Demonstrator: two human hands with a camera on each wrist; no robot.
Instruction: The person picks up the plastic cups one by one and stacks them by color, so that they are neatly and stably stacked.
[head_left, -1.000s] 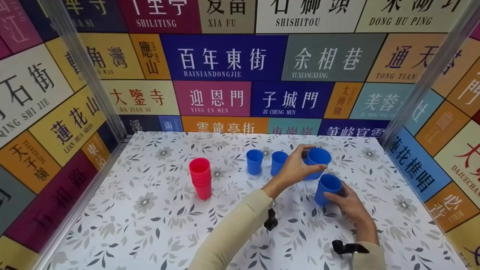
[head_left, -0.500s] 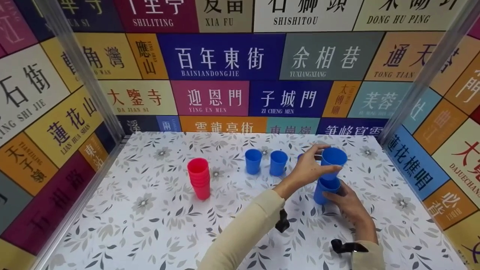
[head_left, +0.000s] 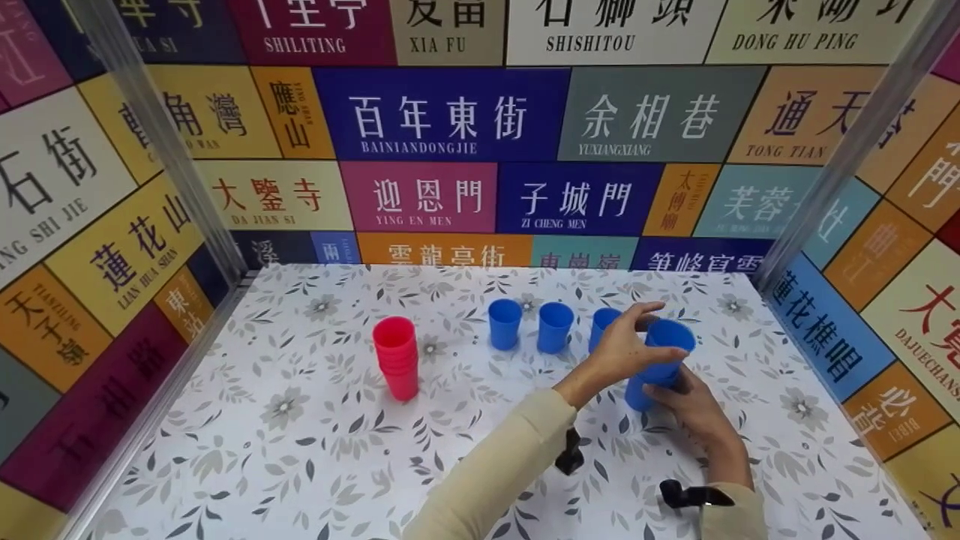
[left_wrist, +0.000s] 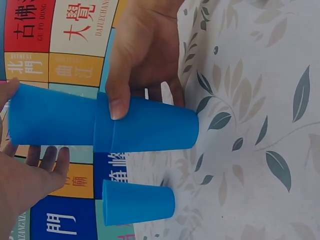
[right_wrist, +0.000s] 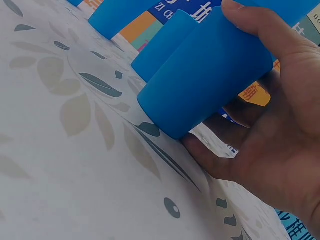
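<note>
Here, a red cup stack (head_left: 396, 358) stands well left of the lower blue cup (head_left: 639, 395), nested perhaps for compactness; three blue cups (head_left: 553, 330) stand behind and left of that cup, the gaps likely leaving finger room. Your left hand (head_left: 622, 349) grips the upper blue cup (head_left: 671, 336), its base seemingly in the lower cup's mouth; your right hand (head_left: 705, 412) clasps the lower cup, presumably to steady it.
</note>
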